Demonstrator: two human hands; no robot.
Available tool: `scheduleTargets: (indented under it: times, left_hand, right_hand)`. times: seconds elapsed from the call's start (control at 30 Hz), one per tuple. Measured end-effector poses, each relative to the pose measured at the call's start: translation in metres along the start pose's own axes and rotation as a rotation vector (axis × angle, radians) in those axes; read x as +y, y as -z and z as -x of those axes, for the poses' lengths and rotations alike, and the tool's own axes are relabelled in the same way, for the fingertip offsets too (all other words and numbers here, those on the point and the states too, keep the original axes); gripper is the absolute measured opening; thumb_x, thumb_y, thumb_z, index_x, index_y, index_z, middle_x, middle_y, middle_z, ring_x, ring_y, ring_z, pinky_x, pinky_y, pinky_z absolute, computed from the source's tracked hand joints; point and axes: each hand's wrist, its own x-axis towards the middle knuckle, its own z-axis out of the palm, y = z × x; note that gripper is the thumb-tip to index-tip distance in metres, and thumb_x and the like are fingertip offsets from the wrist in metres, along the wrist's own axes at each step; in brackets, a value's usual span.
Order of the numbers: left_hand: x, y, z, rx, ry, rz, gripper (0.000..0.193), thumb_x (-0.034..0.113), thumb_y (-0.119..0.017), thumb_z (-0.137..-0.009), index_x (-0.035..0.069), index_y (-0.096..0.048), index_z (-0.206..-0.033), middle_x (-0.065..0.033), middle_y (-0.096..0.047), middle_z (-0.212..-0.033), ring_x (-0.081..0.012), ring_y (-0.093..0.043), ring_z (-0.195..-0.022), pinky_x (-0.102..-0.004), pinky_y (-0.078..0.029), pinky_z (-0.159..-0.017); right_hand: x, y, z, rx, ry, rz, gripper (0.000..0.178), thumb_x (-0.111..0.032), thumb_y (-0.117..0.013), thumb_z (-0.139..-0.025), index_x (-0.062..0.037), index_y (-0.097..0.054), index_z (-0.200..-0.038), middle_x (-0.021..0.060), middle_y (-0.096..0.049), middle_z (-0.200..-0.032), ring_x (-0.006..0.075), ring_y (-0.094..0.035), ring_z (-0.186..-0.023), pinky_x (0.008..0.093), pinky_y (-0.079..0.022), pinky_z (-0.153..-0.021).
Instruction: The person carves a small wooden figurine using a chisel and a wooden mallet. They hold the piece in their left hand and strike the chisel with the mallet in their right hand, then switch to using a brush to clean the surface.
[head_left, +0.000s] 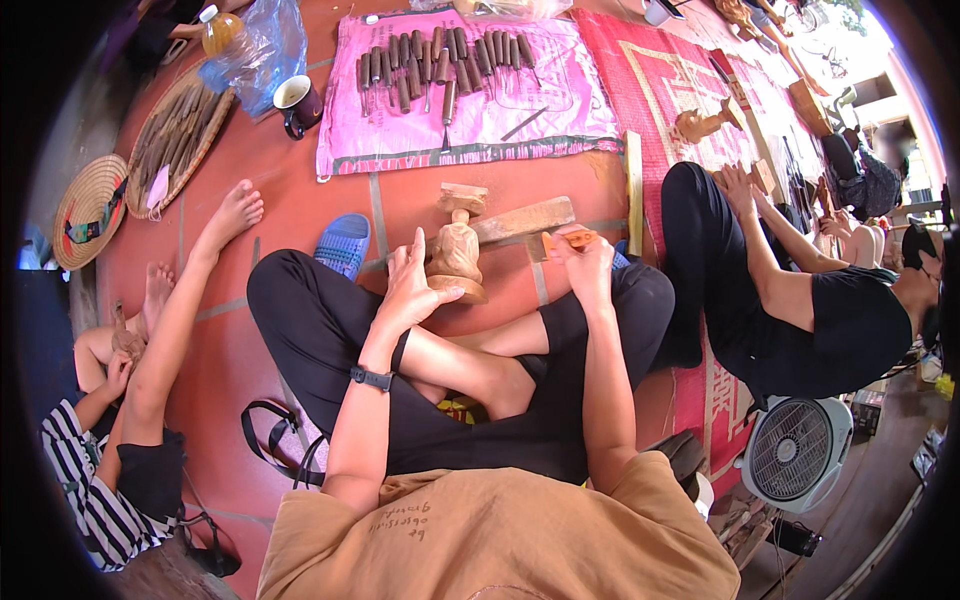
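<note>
A carved wooden figure with a round base and a flat block at its head stands on the tiles in front of my crossed legs. My left hand grips it from the left side, thumb across the base and fingers along its flank. My right hand is closed on a small orange tool, held to the right of the figure and apart from it. The fingers cover much of the tool, so its kind is unclear. A rough wooden block lies just behind, between the figure and the right hand.
Many wood-handled carving tools lie on a pink sack ahead. A blue slipper, a mug and a basket of tools are leftward. People sit on both sides; a fan stands lower right, near a red mat.
</note>
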Motion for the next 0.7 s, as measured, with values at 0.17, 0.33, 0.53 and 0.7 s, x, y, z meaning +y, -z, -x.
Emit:
scheduleTargets:
  times: [0.17, 0.33, 0.53, 0.7]
  left_hand:
    - [0.003, 0.001, -0.002, -0.010, 0.000, -0.045, 0.123, 0.032, -0.090, -0.064, -0.005, -0.015, -0.154, -0.0245, -0.041, -0.133, -0.0422, -0.036, -0.130, -0.0451, -0.031, -0.113]
    - [-0.001, 0.002, 0.000, -0.002, 0.006, -0.008, 0.124, 0.034, -0.091, -0.063, -0.005, -0.016, -0.154, -0.0242, -0.041, -0.134, -0.0420, -0.036, -0.130, -0.0454, -0.031, -0.112]
    - [-0.002, -0.001, -0.002, 0.023, -0.041, -0.052, 0.123, 0.034, -0.091, -0.064, -0.004, -0.016, -0.154, -0.0234, -0.042, -0.132, -0.0416, -0.037, -0.128, -0.0457, -0.032, -0.112]
    - [-0.001, 0.001, -0.001, 0.021, -0.017, -0.048, 0.122, 0.032, -0.090, -0.064, -0.003, -0.016, -0.155, -0.0225, -0.043, -0.132, -0.0417, -0.036, -0.129, -0.0467, -0.031, -0.112]
  right_hand:
    - [-0.018, -0.038, 0.024, -0.176, -0.077, -0.179, 0.008, -0.003, -0.068, -0.088, 0.0041, -0.071, -0.088, 0.0058, -0.070, -0.074, 0.0102, -0.068, -0.066, 0.0269, -0.057, -0.061]
    - [0.019, -0.025, -0.006, -0.034, -0.059, 0.030, 0.010, -0.008, -0.070, -0.086, 0.0010, -0.073, -0.089, 0.0095, -0.072, -0.069, 0.0137, -0.070, -0.065, 0.0305, -0.056, -0.062]
    - [-0.015, 0.037, -0.016, 0.188, 0.024, 0.285, 0.008, -0.008, -0.070, -0.084, -0.0016, -0.072, -0.089, 0.0113, -0.072, -0.072, 0.0183, -0.072, -0.071, 0.0316, -0.054, -0.069]
    - [-0.032, 0.010, 0.025, -0.302, 0.022, -0.039, 0.009, 0.003, -0.073, -0.080, -0.0003, -0.071, -0.088, 0.0018, -0.069, -0.080, 0.0077, -0.063, -0.078, 0.0251, -0.051, -0.072]
